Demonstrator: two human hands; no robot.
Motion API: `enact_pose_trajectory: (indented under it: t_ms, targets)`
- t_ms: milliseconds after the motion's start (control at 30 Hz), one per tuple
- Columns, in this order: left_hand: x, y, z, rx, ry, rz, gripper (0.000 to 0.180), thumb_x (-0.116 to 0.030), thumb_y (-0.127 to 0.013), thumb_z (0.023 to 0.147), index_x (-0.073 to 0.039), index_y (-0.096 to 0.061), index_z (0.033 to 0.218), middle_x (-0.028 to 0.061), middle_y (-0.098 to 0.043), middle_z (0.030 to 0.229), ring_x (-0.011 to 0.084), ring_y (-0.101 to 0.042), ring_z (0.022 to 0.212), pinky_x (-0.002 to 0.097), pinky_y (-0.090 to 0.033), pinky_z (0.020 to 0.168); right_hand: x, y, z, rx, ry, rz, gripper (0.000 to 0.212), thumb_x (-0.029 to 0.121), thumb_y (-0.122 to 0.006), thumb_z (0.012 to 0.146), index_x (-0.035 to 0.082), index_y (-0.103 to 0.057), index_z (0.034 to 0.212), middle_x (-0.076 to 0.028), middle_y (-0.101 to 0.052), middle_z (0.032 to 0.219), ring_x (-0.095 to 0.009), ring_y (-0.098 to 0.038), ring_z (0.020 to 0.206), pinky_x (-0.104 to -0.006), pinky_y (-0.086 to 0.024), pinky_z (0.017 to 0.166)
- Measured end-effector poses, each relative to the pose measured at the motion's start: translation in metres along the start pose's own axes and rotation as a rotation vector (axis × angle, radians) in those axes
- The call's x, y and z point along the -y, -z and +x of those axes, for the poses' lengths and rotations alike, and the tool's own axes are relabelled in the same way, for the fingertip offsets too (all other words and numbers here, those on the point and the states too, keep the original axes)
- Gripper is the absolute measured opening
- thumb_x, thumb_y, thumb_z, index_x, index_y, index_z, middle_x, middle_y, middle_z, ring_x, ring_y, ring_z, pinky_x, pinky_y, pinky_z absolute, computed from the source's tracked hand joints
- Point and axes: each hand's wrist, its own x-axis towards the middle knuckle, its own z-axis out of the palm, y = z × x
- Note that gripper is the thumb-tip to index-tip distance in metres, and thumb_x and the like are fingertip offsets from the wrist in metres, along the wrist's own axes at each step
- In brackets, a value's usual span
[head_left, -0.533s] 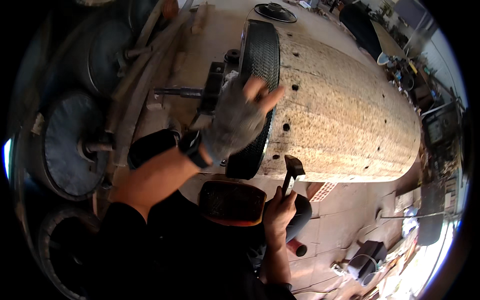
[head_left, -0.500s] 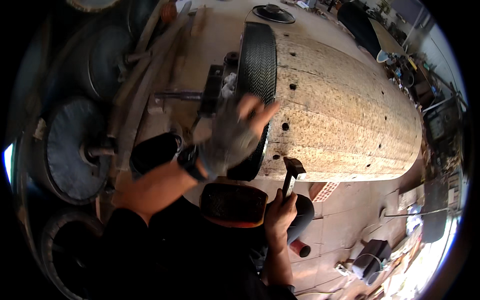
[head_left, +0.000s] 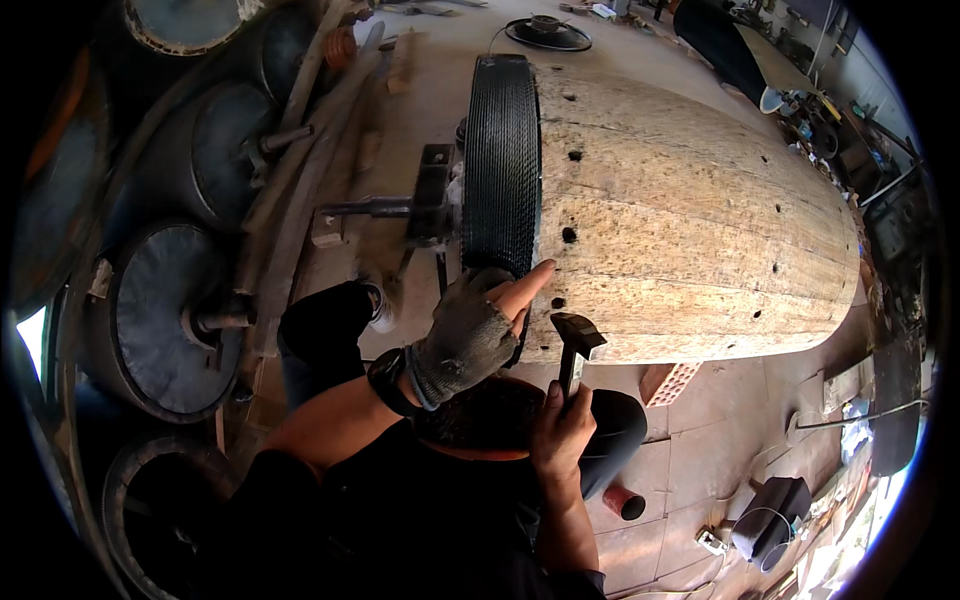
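Observation:
A large barrel-shaped wooden drum with dark holes lies on its side before me. Round its left end runs a black ribbed band. My left hand, in a grey fingerless glove, rests over the band's near part. Its index finger stretches onto the wood and its thumb is apart from it; I see nothing held, though the palm side is hidden. My right hand is closed round the handle of a hammer, held upright, its head in front of the drum's near edge. A dark container with an orange-red rim sits at my lap, partly covered.
Several dark metal drums with shafts stand at the left, beside long wooden beams. A metal axle sticks out at the drum's left end. On the tiled floor are a hollow brick, a red tube and a black bucket.
My left hand has moved down along the band toward me. The drum appears turned slightly or shifted in view as my head moved. The hammer stays in my right hand, nearly still.

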Motion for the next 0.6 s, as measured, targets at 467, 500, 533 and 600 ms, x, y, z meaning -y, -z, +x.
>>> enact_pose_trajectory:
  t_ms: [467,500,533,600]
  targets:
    - [-0.02,-0.017,0.01,0.113,-0.277,0.558,0.041,-0.016,-0.058,0.083,0.006,-0.056,0.118,0.0077,-0.059,0.071,0.0233,-0.061,0.071,0.0387,-0.048,0.065,-0.003,-0.006,-0.001,-0.071,0.039,-0.055,0.035,0.026,-0.055,0.103,-0.008,-0.055,0.098,-0.024,-0.061,0.071,-0.038,-0.059,0.057,-0.0436,-0.045,0.052]
    - [-0.02,-0.018,0.012,0.142,-0.285,0.569,0.041,-0.016,-0.057,0.083,0.007,-0.055,0.116,0.0089,-0.06,0.072,0.0244,-0.062,0.071,0.039,-0.049,0.065,-0.004,-0.008,0.001,-0.099,0.053,-0.042,0.036,0.028,-0.054,0.104,-0.008,-0.055,0.098,-0.025,-0.062,0.071,-0.038,-0.058,0.057,-0.0439,-0.045,0.053]
    - [-0.021,-0.015,0.014,0.157,-0.319,0.587,0.037,-0.017,-0.056,0.084,0.006,-0.053,0.113,0.0122,-0.06,0.075,0.0266,-0.063,0.072,0.0397,-0.051,0.065,-0.001,-0.011,0.002,-0.135,0.1,-0.009,0.043,0.033,-0.052,0.105,-0.009,-0.054,0.096,-0.026,-0.062,0.072,-0.038,-0.057,0.058,-0.044,-0.045,0.053]
    - [-0.022,-0.013,0.013,0.187,-0.366,0.583,0.033,-0.017,-0.054,0.085,0.006,-0.052,0.109,0.0138,-0.059,0.079,0.0264,-0.063,0.073,0.0373,-0.05,0.064,0.002,-0.011,0.003,-0.134,0.103,-0.032,0.045,0.033,-0.052,0.105,-0.01,-0.054,0.095,-0.027,-0.061,0.072,-0.037,-0.057,0.058,-0.0441,-0.045,0.054]
